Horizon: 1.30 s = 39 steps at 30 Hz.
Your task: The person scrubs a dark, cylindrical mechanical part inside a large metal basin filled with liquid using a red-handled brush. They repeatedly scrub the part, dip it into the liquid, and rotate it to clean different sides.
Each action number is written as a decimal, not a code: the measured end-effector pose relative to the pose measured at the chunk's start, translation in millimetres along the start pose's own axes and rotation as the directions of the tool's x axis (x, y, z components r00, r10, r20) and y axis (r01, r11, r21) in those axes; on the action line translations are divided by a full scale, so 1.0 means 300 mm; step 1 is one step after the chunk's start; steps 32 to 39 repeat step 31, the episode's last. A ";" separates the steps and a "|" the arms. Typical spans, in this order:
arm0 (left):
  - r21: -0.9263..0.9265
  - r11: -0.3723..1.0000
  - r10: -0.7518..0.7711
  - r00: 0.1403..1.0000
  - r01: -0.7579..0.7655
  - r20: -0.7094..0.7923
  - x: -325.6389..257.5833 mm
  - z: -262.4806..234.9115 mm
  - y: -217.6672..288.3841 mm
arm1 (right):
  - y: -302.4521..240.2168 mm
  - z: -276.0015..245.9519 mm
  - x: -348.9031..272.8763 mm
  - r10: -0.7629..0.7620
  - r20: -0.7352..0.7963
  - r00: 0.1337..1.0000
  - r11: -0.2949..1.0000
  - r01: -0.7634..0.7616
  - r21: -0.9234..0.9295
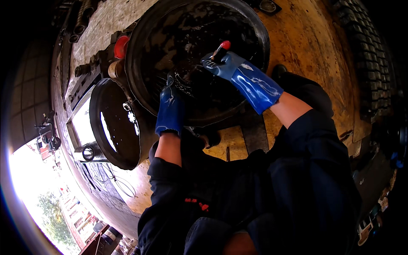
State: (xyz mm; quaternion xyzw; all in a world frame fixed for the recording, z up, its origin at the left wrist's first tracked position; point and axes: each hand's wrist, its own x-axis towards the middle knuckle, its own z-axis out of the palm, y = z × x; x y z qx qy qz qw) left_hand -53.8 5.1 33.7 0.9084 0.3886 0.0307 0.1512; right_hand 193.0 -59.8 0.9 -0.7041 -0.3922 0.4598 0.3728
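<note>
A wide round black tub (137, 80) holding dark, wet, glistening liquid stands in front of me. Over its middle, my right hand (221, 63) in a blue rubber glove is closed round a black-handled tool with a red end (225, 45). The tool's working end is hidden by the glove and the dark. My left hand (169, 95), gloved the same way, is over the tub's near left part with its fingers curled. Whatever it grips is too dark to make out. Fine light streaks, perhaps bristles or splashes, show between the hands.
Left of the tub stands a smaller round basin (94, 123) with dark liquid and a small metal part. A red round piece (121, 47) sits by the rim. A metal cylinder (88, 153) and loose wires (112, 180) lie farther left. A big treaded tyre (367, 55) stands right.
</note>
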 end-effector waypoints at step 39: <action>0.274 0.954 0.092 0.988 -0.123 0.124 0.110 0.299 0.124 | 0.122 -0.022 -0.019 0.410 0.120 0.904 0.873 -0.352 -0.337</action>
